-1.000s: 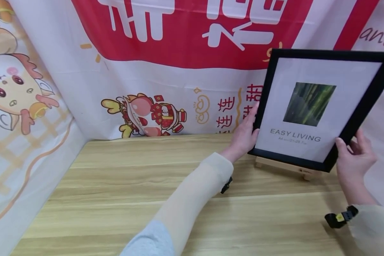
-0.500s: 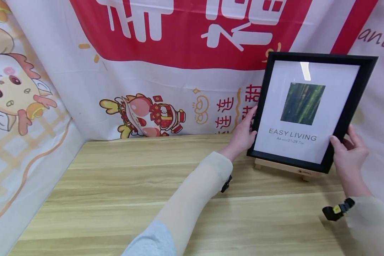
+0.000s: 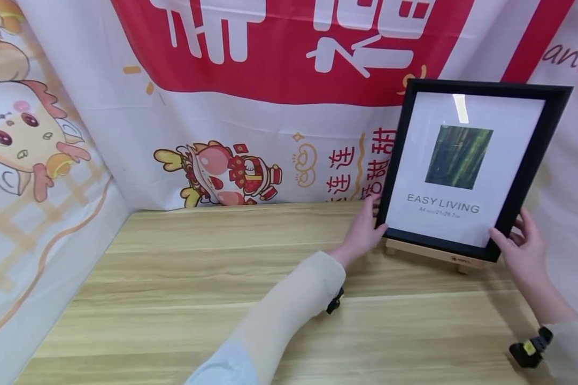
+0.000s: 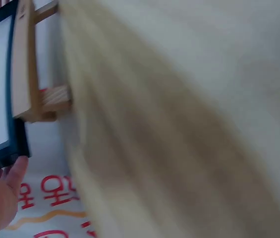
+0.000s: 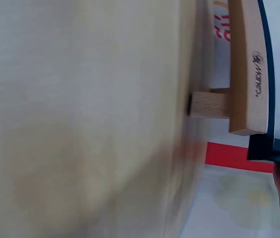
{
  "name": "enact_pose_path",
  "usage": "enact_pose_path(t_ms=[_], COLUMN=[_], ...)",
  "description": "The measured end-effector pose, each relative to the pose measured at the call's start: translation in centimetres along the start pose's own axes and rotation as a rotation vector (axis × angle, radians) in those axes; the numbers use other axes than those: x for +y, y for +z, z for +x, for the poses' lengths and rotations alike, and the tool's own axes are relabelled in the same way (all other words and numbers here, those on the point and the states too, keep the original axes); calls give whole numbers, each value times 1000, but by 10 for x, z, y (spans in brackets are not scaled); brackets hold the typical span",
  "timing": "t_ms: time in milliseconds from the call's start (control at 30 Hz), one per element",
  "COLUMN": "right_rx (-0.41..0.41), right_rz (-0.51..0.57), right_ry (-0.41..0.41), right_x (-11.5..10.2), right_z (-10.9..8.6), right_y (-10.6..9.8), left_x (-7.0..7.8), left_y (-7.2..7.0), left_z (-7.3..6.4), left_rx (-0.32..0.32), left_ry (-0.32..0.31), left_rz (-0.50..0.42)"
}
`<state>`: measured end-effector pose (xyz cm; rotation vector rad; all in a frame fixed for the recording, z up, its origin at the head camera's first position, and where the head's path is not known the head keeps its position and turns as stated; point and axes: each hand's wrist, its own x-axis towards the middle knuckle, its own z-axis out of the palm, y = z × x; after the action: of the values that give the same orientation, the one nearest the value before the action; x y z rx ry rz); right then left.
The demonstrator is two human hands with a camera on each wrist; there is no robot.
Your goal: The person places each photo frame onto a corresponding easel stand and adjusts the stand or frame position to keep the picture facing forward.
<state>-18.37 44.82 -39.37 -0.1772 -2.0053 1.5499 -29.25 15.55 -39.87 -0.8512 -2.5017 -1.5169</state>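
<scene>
On the wooden easel [image 3: 428, 252], the black picture frame [image 3: 462, 166] is gripped at its lower side edges by the left hand [image 3: 361, 235] and right hand [image 3: 524, 248], its probably stiff border [image 3: 533, 155] being judged a safer hold than the glossy, likely fragile front [image 3: 505, 123].

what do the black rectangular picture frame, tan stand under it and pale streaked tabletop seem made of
Black rectangular picture frame: smooth plastic or painted wood; no grain shows.
Clear flat front panel: glass or acrylic, glossy with a reflection.
Tan stand: matt, likely bare wood; grain lines mark its foot.
Pale streaked tabletop: low-sheen wood or printed laminate; the streaks fit either.
</scene>
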Motion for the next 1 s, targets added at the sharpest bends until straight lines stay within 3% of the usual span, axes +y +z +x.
enact_pose_path(t_ms=[100,167,367,400,600,833,1000], right_rx=[-65,-106,-203,-221,-282,-280,-277], right_rz=[167,213,-133,-144,48,56,41], right_ry=[-5,-4,19,20,43,80,57], right_x=[6,10,20,21,22,28,29], right_z=[-10,-16,-31,-33,-37,-38,-40], right_y=[-6,-9,-12,-12,-2,2,6], left_x=[-7,-9,-9,-9,-6,-5,-8], left_y=[9,13,23,25,30,29,26], left_z=[-9,-13,-16,-16,-18,-20,-22], left_rx=[-5,-7,1,2,22,29,30], left_ry=[-28,-44,-68,-75,-96,-90,-61], left_rz=[6,6,-40,-54,-84,-54,-37])
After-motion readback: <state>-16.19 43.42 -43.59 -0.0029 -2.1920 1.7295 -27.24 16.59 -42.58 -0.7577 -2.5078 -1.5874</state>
